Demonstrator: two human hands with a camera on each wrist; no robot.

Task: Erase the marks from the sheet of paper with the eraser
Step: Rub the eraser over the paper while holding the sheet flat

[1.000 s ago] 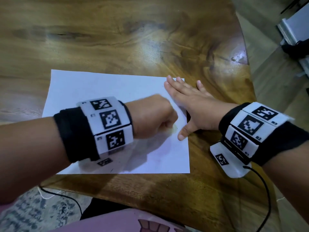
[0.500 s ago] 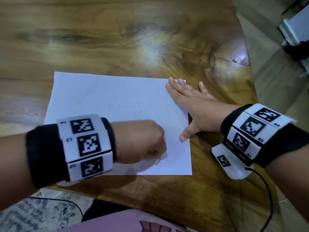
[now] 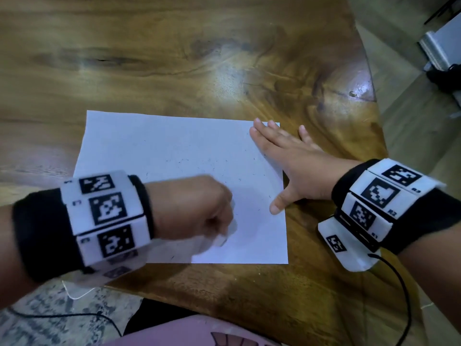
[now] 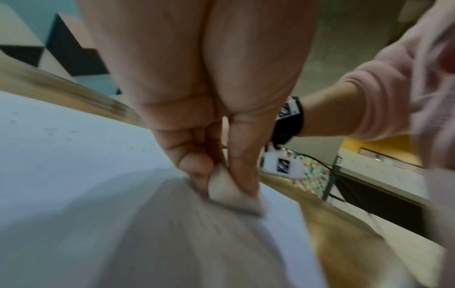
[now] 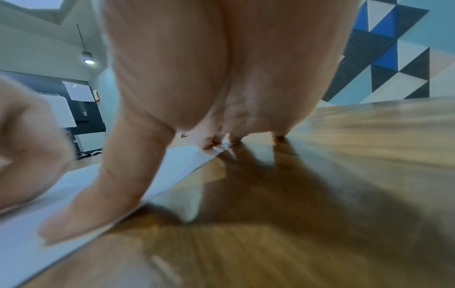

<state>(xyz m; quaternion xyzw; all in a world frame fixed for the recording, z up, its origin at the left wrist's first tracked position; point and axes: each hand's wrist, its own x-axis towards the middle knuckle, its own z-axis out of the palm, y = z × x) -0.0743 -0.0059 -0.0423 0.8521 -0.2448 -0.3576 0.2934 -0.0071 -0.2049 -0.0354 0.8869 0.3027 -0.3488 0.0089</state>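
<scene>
A white sheet of paper (image 3: 174, 151) lies flat on the wooden table (image 3: 224, 58), speckled with small dark eraser crumbs around its middle. My left hand (image 3: 199, 211) is curled over the sheet's near right part and pinches a small whitish eraser (image 4: 226, 187) between thumb and fingers, its lower face pressed on the paper (image 4: 61, 155). In the head view only a pale tip of the eraser (image 3: 220, 239) shows under the fist. My right hand (image 3: 289, 166) lies flat with straight fingers on the sheet's right edge, thumb (image 5: 98, 204) on the paper (image 5: 29, 243).
The table's curved right edge (image 3: 374, 136) drops to the floor. A black cable (image 3: 404, 295) hangs from my right wristband. The table's near edge (image 3: 224, 303) is close below the sheet, with pink cloth (image 3: 187, 330) under it.
My left hand with the eraser has moved down the sheet toward its near edge, uncovering the crumb-speckled middle. The right hand has stayed pressed on the right edge.
</scene>
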